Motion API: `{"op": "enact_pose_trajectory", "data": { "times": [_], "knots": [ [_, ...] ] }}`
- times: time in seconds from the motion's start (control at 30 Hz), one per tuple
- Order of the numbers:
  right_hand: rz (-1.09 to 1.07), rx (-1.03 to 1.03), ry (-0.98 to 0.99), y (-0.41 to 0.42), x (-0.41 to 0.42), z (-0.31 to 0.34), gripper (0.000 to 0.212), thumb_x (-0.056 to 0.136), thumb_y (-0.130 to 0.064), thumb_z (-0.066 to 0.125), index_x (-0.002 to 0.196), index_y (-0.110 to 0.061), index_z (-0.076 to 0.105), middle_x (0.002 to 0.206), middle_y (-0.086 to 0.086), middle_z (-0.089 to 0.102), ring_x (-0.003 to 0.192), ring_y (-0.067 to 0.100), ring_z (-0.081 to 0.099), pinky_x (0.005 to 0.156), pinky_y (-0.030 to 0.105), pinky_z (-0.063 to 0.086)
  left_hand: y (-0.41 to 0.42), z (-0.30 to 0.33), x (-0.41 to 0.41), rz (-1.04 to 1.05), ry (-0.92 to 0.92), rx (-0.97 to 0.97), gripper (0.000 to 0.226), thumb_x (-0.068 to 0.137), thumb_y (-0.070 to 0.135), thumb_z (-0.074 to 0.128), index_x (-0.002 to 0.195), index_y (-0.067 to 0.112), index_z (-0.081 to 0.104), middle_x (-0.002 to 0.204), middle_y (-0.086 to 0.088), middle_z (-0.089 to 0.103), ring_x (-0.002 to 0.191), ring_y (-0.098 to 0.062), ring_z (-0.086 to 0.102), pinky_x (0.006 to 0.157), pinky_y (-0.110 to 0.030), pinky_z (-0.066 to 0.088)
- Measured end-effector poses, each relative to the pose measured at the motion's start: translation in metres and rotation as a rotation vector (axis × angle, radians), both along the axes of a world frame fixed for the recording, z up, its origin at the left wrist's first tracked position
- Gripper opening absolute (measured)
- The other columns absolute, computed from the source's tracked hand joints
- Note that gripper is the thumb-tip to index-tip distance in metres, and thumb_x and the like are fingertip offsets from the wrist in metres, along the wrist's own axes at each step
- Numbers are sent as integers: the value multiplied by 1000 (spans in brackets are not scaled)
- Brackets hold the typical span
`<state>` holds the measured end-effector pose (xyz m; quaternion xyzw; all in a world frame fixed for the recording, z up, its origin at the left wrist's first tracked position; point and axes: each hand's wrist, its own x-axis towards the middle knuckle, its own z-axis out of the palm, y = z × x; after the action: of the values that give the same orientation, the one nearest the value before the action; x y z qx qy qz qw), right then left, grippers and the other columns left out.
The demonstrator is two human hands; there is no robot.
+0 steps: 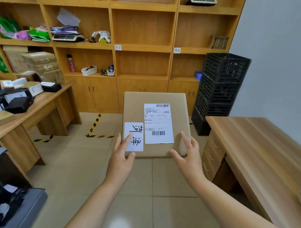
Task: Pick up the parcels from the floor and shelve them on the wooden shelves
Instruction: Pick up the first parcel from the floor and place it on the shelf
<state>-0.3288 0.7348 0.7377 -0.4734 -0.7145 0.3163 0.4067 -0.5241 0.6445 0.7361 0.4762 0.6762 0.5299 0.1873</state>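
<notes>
A flat brown cardboard parcel [136, 107] hangs in the air in front of me, above the tiled floor. It carries a white shipping label with barcodes and a smaller white note with handwritten characters. My left hand [121, 156] grips its near left corner, thumb under the edge and fingers on the note. My right hand [186, 151] holds the near right corner. The wooden shelves [145, 48] rise straight ahead, with bare compartments in the middle column.
A desk [44, 107] at the left holds several small parcels and black bags. Stacked black crates [221, 91] stand at the right of the shelves. Another wooden desk [265, 141] lies at my right. Yellow-black tape [94, 125] marks the floor.
</notes>
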Motion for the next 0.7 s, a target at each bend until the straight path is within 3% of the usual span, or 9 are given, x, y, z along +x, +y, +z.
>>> {"op": "enact_pose_trajectory", "data": {
  "times": [0.1, 0.23, 0.4, 0.5, 0.53, 0.6, 0.7],
  "knots": [
    [-3, 14, -25, 34, -15, -3, 69, 82, -34, 67, 139, -41, 30, 151, -1, 19, 137, 16, 25, 111, 39, 31, 35, -4, -14, -14, 14, -27, 55, 91, 7, 49, 137, 36, 39, 154, 24, 2, 77, 29, 43, 76, -33, 49],
    [4, 39, -50, 91, -34, -13, 65, 83, -32, 65, 138, -42, 33, 156, -2, 9, 142, 15, 15, 113, 36, 26, 92, -11, -33, -6, 28, -55, 54, 91, 7, 49, 135, 37, 41, 154, 26, 2, 72, 21, 47, 77, -32, 50],
    [15, 37, -45, 190, -59, -23, 63, 84, -31, 65, 138, -41, 34, 158, -2, 8, 144, 15, 13, 112, 38, 26, 184, -15, -55, 10, 45, -62, 51, 91, 8, 49, 133, 35, 44, 154, 25, 3, 76, 19, 49, 71, -18, 44],
    [39, 52, -28, 263, -70, -21, 62, 84, -31, 65, 138, -38, 35, 157, -1, 9, 142, 17, 17, 110, 36, 28, 253, -12, -65, 37, 66, -55, 53, 89, 10, 53, 132, 39, 44, 155, 24, 2, 87, 2, 55, 73, -21, 44],
    [43, 55, -23, 288, -72, -19, 62, 84, -31, 65, 138, -37, 36, 157, -1, 10, 142, 17, 18, 108, 35, 29, 276, -10, -67, 40, 80, -54, 55, 88, 11, 56, 133, 40, 42, 155, 24, 1, 102, 1, 52, 77, -21, 43],
    [44, 50, -29, 335, -77, -15, 62, 83, -32, 65, 138, -37, 36, 157, -2, 10, 142, 16, 19, 104, 34, 31, 320, -5, -69, 38, 101, -66, 64, 85, 13, 62, 136, 41, 36, 153, 27, -3, 128, 5, 27, 87, -18, 35],
    [68, 55, -42, 399, -84, -9, 62, 84, -35, 64, 138, -39, 34, 157, -4, 9, 142, 16, 19, 106, 37, 32, 378, 0, -74, 52, 120, -69, 73, 81, 13, 67, 138, 43, 31, 151, 29, -4, 130, 9, 14, 88, -14, 29]
  ]
}}
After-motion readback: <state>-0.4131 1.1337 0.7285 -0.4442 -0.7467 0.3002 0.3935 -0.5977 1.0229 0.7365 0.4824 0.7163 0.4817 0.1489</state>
